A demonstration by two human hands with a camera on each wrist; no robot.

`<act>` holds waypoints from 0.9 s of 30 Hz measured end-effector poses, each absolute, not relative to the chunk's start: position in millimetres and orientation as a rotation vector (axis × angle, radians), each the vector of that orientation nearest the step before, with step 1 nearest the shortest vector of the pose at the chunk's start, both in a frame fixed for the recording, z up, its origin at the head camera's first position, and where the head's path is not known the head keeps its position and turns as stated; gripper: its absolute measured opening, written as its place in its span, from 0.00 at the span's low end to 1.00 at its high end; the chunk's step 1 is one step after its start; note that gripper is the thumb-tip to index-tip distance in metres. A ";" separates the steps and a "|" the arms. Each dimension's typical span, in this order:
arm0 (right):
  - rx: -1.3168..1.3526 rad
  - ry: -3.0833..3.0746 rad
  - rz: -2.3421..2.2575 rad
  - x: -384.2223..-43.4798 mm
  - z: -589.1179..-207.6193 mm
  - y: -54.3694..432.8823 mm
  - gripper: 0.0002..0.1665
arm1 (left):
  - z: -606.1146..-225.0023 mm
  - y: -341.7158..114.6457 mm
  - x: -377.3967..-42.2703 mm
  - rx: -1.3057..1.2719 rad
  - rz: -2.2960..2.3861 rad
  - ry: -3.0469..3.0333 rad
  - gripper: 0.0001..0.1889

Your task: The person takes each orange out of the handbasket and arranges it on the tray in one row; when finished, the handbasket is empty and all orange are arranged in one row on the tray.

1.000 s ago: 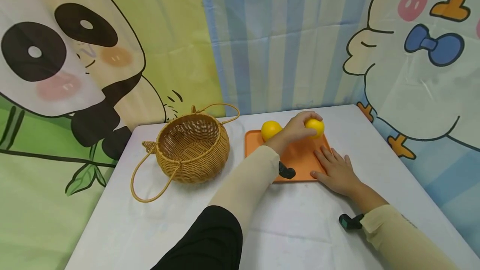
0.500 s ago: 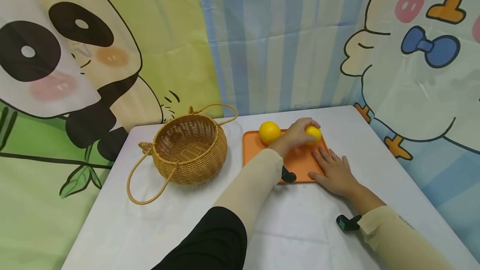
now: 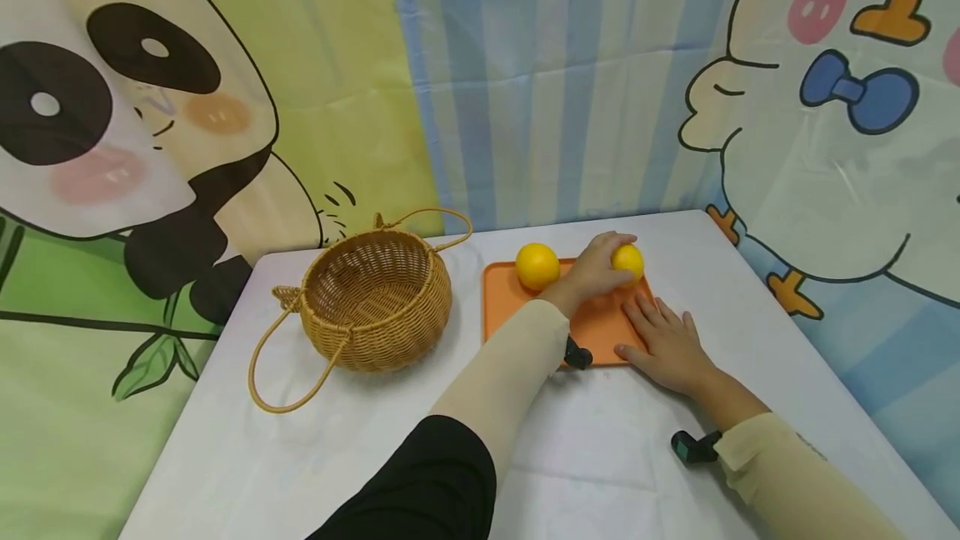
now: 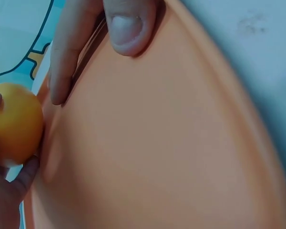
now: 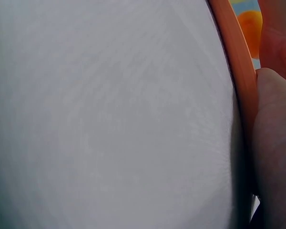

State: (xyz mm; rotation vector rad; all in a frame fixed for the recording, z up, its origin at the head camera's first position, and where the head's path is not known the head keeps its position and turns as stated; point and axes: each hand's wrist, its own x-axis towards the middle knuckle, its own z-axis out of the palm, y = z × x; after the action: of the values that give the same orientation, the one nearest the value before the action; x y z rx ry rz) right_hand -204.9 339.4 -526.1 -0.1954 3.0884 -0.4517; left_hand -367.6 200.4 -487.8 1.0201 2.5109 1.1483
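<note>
My left hand (image 3: 594, 269) curls its fingers and thumb round a yellow-orange orange (image 3: 628, 262) at the far right corner of the coral tray (image 3: 517, 315). In the left wrist view that orange (image 4: 19, 126) is at the left edge, with fingertips above and below it. I cannot tell whether it touches the tray. A second orange (image 3: 537, 266) sits at the tray's far left part, partly behind my left wrist. My right hand (image 3: 671, 348) lies flat with fingers spread on the tray's near right part; its thumb (image 4: 126, 31) shows in the left wrist view.
To the left of the tray stands a round wicker basket (image 3: 390, 340), its two looped handles folded outward. A white-clothed table (image 3: 585, 457) carries everything. Behind hangs a cartoon-printed curtain (image 3: 517, 90) with a panda and a white bird.
My left hand dipped with the orange, then rose a little again at the tray's far right corner. The right hand has stayed in place. The head view has shifted slightly.
</note>
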 end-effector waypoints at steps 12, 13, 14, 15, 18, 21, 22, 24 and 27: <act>-0.186 3.077 -0.445 -205.4 -525.9 340.0 0.54 | -484.7 200.8 -360.1 0.950 1.205 2.492 0.35; -0.187 3.079 -0.443 -205.5 -526.3 340.2 0.54 | -484.5 200.6 -359.6 0.940 1.214 2.492 0.35; -0.188 3.081 -0.443 -205.5 -526.7 340.4 0.53 | -484.2 200.5 -359.1 0.932 1.221 2.490 0.35; -0.188 3.083 -0.440 -205.6 -527.0 340.5 0.53 | -483.9 200.3 -358.8 0.925 1.230 2.487 0.35; -0.188 3.086 -0.445 -205.6 -526.6 340.7 0.53 | -482.6 200.3 -358.8 0.925 1.235 2.488 0.35; -0.187 3.083 -0.458 -205.6 -526.2 340.5 0.53 | -481.6 200.4 -359.4 0.922 1.229 2.494 0.35; -0.187 3.082 -0.459 -205.6 -526.2 340.4 0.53 | -481.4 200.4 -359.6 0.920 1.226 2.496 0.35; -0.186 3.080 -0.459 -205.6 -526.1 340.2 0.53 | -481.5 200.6 -359.6 0.914 1.225 2.493 0.35; -0.183 3.081 -0.456 -205.6 -526.5 340.2 0.53 | -482.3 201.6 -359.8 0.918 1.219 2.490 0.34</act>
State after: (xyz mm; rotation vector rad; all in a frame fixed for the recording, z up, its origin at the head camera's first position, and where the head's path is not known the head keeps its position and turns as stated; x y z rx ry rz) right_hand -205.6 340.2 -526.5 -0.1832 3.0812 -0.4555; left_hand -359.8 201.6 -482.3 0.9182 2.4899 1.2187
